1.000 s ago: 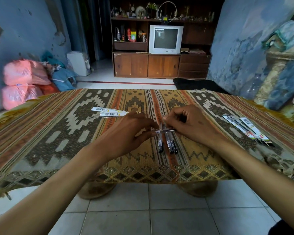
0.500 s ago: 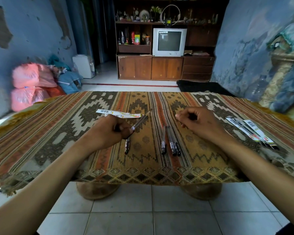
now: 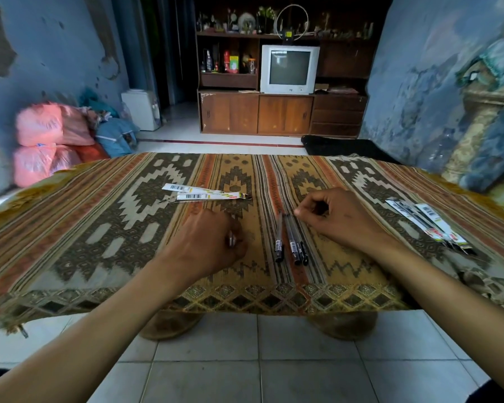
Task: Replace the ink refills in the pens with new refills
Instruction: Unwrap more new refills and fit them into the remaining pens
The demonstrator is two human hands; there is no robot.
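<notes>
Pen sits gripped in left hand; right hand curled, seemingly empty, above pens. We judge disassembly step; next we need a refill pack.

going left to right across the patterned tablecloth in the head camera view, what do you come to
White barcoded refill packets → left hand, curled round a pen → three dark pens lying side by side → right hand, fingers curled → more white refill packets near the right edge.

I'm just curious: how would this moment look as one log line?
left hand: grips pen part | right hand: pinching by pens | refill packs: right
</notes>
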